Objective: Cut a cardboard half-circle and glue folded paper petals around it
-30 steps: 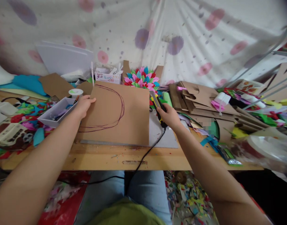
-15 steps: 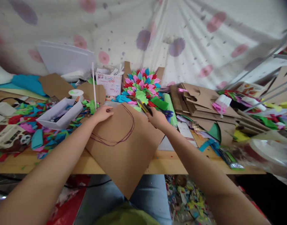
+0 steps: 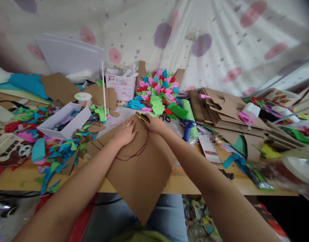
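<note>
A brown cardboard sheet lies slantwise on the table, one corner hanging over the front edge. Dark curved lines are drawn on its upper part. My left hand rests flat on the sheet with its fingers stretched out. In my right hand is a yellow and black utility knife, its tip at the sheet's far end near the drawn line. Whether the blade touches the cardboard I cannot tell. Beyond the hands stands a flower of pink, red, blue and green petals.
A white box of small tools stands left among coloured paper scraps. Black scissors and a blue glue gun lie right of my right hand. Stacked cardboard is farther right, a phone-like white card before it.
My left hand has moved from the sheet's left edge onto its surface and flattened. My right hand has brought the utility knife left and down to the sheet's far end. The view has shifted slightly.
</note>
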The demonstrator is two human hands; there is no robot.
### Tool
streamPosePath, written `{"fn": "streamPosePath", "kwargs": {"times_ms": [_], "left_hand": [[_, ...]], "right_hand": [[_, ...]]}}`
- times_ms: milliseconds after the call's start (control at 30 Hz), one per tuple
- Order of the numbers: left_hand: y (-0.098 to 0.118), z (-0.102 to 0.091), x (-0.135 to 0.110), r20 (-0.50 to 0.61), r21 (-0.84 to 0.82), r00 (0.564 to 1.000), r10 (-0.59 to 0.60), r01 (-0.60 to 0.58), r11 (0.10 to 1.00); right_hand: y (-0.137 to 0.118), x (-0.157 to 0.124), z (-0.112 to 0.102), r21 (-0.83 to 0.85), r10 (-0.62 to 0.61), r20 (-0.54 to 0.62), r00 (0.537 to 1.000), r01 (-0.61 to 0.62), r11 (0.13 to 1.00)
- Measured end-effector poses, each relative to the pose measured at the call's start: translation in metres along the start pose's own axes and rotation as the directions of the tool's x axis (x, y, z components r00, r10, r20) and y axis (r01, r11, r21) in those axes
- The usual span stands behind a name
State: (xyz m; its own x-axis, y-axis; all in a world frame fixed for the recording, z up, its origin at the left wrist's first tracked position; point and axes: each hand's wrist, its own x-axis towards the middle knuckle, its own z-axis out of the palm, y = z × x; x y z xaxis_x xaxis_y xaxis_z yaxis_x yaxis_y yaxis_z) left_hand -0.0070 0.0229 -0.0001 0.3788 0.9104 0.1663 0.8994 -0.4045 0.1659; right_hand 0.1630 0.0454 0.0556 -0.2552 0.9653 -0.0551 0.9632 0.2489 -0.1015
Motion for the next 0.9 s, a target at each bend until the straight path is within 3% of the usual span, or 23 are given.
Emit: {"fn": "streamPosePath", "kwargs": {"times_ms": [567,900], "left_hand": [[0.0029,-0.0052,-0.0003,0.014,-0.012,1.000,-0.025,0.025,1.000],[0.0021,-0.0036,0.0004,0.016,-0.034,1.000,-0.022,0.023,0.999]], "right_hand": [[0.0041,0.0082,0.0088,-0.069,-0.068,0.004,0.998,0.068,0.995],[-0.0017,0.0105,0.0078,-0.142,-0.048,0.025,0.999,0.051,0.989]]}}
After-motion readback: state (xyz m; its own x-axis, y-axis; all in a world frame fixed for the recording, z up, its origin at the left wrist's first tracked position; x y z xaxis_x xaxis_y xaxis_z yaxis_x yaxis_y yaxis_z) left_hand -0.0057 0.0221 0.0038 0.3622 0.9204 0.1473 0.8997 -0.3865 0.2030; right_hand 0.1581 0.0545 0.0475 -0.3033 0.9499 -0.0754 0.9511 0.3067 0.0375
